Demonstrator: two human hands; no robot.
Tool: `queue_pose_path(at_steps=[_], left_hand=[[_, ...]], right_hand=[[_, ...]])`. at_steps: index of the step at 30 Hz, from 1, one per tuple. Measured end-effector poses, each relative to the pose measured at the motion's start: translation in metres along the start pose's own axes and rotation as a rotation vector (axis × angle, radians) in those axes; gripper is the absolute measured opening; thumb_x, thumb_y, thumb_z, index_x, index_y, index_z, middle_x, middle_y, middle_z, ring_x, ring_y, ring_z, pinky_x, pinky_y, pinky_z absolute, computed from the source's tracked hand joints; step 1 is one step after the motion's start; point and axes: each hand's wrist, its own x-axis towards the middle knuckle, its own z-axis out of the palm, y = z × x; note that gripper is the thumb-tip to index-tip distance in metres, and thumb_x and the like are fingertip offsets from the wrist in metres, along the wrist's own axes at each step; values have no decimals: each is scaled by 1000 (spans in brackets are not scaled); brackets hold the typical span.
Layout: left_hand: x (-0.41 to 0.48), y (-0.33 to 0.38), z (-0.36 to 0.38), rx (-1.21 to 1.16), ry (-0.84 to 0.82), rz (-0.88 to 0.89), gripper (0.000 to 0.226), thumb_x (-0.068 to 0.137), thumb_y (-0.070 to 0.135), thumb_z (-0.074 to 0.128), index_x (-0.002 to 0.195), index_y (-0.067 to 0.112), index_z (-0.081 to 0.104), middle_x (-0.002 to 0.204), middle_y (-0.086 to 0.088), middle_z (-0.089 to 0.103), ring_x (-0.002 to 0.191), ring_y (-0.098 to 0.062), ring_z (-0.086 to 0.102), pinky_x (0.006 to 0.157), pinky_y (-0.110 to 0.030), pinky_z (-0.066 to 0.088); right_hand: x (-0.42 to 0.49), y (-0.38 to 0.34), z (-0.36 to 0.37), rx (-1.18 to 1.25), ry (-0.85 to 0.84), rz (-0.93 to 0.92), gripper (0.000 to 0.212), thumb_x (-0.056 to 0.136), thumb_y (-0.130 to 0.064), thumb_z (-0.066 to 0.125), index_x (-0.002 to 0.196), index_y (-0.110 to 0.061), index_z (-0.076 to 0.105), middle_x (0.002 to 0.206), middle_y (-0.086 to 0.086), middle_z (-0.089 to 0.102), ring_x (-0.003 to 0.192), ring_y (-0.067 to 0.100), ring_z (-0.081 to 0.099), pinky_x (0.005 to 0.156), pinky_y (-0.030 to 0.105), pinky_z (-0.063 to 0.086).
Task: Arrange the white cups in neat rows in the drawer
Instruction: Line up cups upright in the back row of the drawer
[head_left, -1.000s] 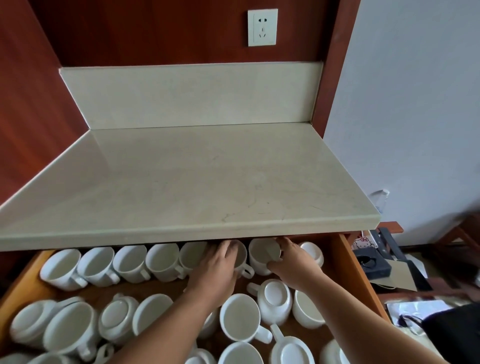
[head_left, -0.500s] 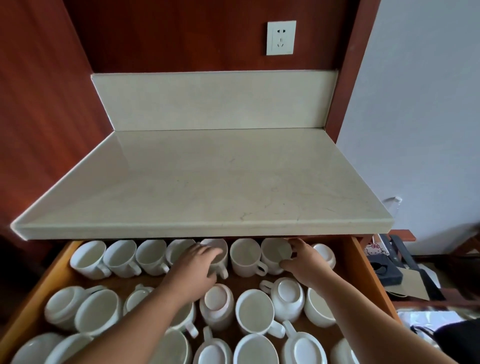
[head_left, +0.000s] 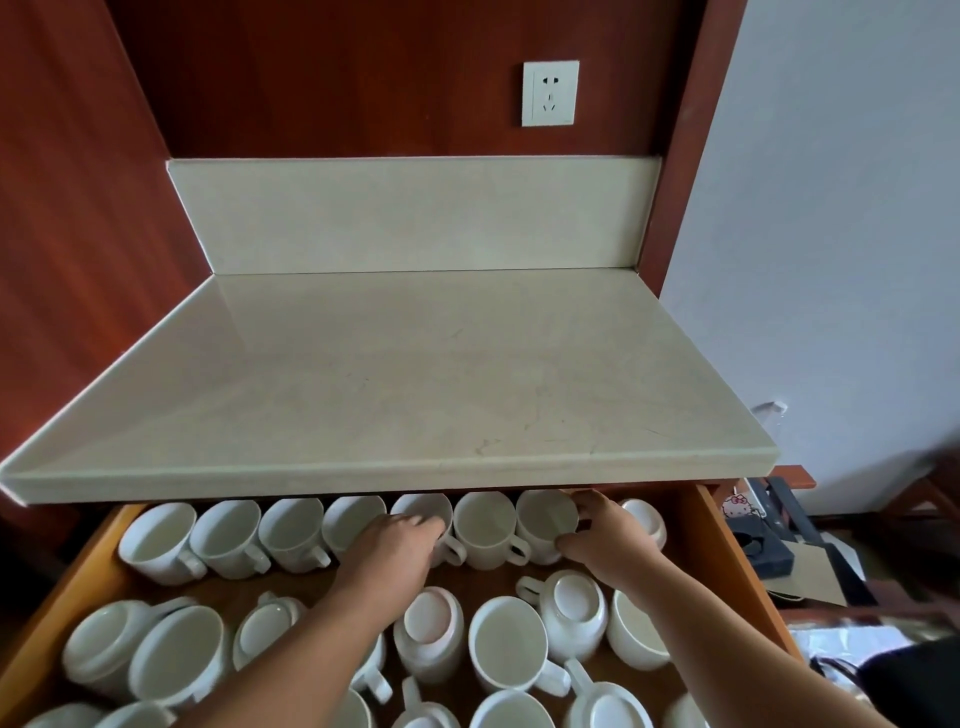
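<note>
An open wooden drawer (head_left: 93, 561) holds many white cups. Along its back, half under the countertop, stands a row of several upright cups (head_left: 228, 535). My left hand (head_left: 395, 545) lies over the fifth cup in that row (head_left: 431, 506), fingers curled round its near rim. My right hand (head_left: 608, 535) grips the right side of the seventh cup (head_left: 543, 519), with an eighth cup (head_left: 644, 519) just beyond it. In front, loose cups lie jumbled, some upside down (head_left: 576, 608), some upright (head_left: 506, 639).
The beige stone countertop (head_left: 415, 395) overhangs the drawer's back and hides the far rims of the row. Red-brown wood panels flank it. Right of the drawer's side wall (head_left: 727, 551) lie a dark box (head_left: 763, 551), cardboard and other clutter on the floor.
The camera tilted and more of the drawer shows. My left hand slid right from the fourth cup onto the fifth. My right hand stays at the right end of the back row.
</note>
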Motion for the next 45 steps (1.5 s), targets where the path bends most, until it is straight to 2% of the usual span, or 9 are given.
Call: queue_pose_path(at_steps=[4, 8, 17, 23, 27, 32, 36, 40, 45], left_hand=[[-1, 6, -7, -19, 81, 17, 12, 84, 24, 67, 91, 26, 58, 86, 3, 67, 81, -24, 64, 68, -36, 48], [0, 20, -14, -120, 170, 182, 38, 78, 25, 75, 115, 25, 66, 111, 7, 68, 99, -19, 64, 83, -37, 56], [20, 47, -8, 135, 94, 343, 38, 44, 19, 96, 61, 28, 63, 58, 11, 58, 57, -13, 63, 56, -23, 53], [23, 48, -1, 138, 48, 278, 40, 53, 7, 86, 67, 28, 55, 65, 8, 56, 64, -18, 62, 58, -29, 54], [19, 55, -6, -15, 57, 168, 17, 76, 19, 73, 88, 27, 64, 86, 7, 67, 85, -20, 66, 71, -36, 57], [18, 80, -21, -196, 128, 148, 24, 86, 22, 67, 109, 23, 69, 105, 6, 69, 98, -19, 63, 82, -34, 53], [23, 107, -28, -276, 79, 158, 32, 94, 29, 62, 126, 27, 66, 123, 11, 66, 111, -13, 60, 87, -24, 45], [27, 130, -30, -429, 44, 126, 37, 96, 37, 64, 132, 33, 60, 129, 21, 57, 95, -2, 55, 76, -7, 35], [37, 139, -28, -587, 29, 117, 43, 91, 30, 64, 133, 35, 60, 133, 19, 57, 119, -1, 56, 102, -20, 43]], right_hand=[[0, 0, -1, -4, 7, -4, 60, 73, -29, 77, 130, -27, 58, 108, -8, 71, 91, 12, 68, 78, 32, 58], [-2, -2, -2, -13, -1, -19, 60, 74, -29, 75, 132, -26, 58, 109, -7, 69, 95, 14, 66, 80, 32, 57], [-27, 28, -52, -181, 194, -37, 32, 92, -31, 59, 123, -27, 63, 119, -5, 59, 112, 16, 53, 90, 29, 43], [-16, 50, -46, -177, 63, 83, 77, 84, -43, 65, 152, -22, 34, 143, 9, 46, 128, 31, 49, 102, 39, 44], [-6, 55, -38, -88, 17, 127, 97, 82, -43, 71, 159, -21, 17, 149, 9, 40, 128, 29, 51, 99, 37, 47], [-5, 61, -38, -70, 84, 133, 89, 78, -38, 77, 153, -23, 31, 135, 5, 50, 117, 26, 58, 93, 37, 52], [-10, 59, -46, 68, 152, 199, 79, 73, -44, 77, 140, -22, 42, 118, 2, 57, 98, 23, 63, 74, 34, 53], [-17, 54, -53, 129, 215, 213, 72, 70, -53, 76, 128, -20, 48, 104, -2, 61, 90, 18, 62, 65, 32, 49], [-37, 45, -62, 185, 290, 212, 69, 74, -47, 74, 130, -18, 46, 121, 2, 59, 107, 22, 58, 81, 35, 48]])
